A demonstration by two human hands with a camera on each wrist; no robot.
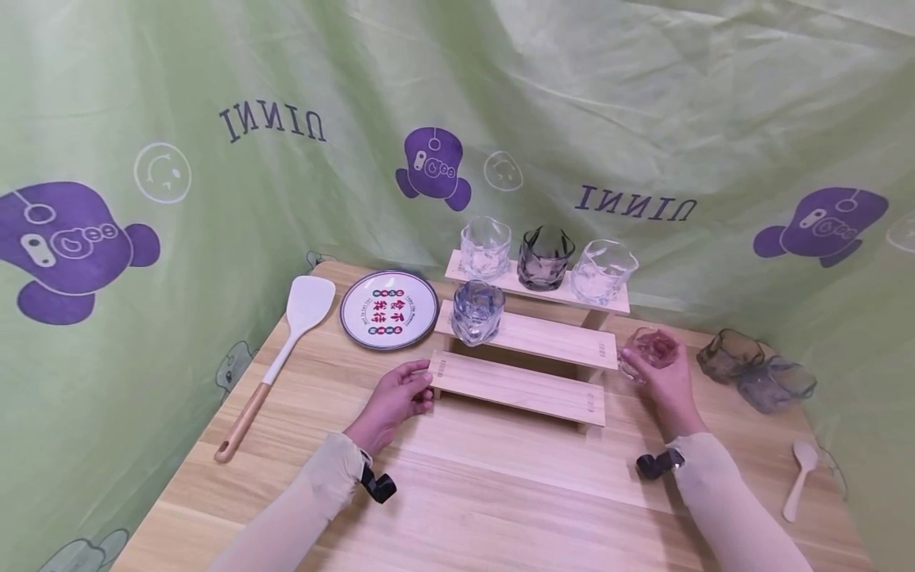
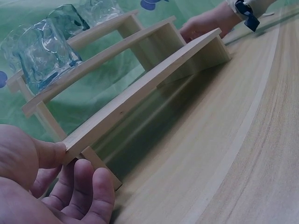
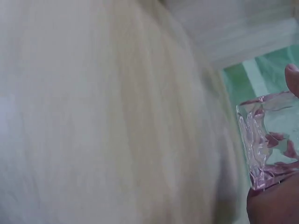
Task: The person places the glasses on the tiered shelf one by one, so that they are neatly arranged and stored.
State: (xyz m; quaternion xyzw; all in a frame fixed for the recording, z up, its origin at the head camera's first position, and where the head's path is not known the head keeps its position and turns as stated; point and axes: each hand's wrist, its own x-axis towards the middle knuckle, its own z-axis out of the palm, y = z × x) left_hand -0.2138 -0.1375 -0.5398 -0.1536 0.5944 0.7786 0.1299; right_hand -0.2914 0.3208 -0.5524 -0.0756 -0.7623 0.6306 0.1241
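Observation:
A three-step wooden rack (image 1: 520, 389) stands on the table. My left hand (image 1: 397, 400) pinches the left end of its lowest step; in the left wrist view the thumb (image 2: 49, 153) lies against the step's edge with fingers curled below. My right hand (image 1: 670, 388) grips a pinkish clear glass (image 1: 646, 353) beside the rack's right end. The right wrist view shows that glass (image 3: 268, 140) between thumb and fingers, partly cut off. On the top step stand a clear glass (image 1: 485, 248), a dark grey glass (image 1: 545, 258) and another clear glass (image 1: 604, 272). A bluish glass (image 1: 477, 312) sits on the middle step's left.
Right of my right hand are a brownish glass (image 1: 729, 355) and a grey-blue glass (image 1: 775, 384), close together. A small white spoon (image 1: 800, 479) lies near the right edge. At left lie a printed plate (image 1: 389, 310) and a white spatula (image 1: 286, 349). Green fabric (image 1: 357, 63) hangs behind.

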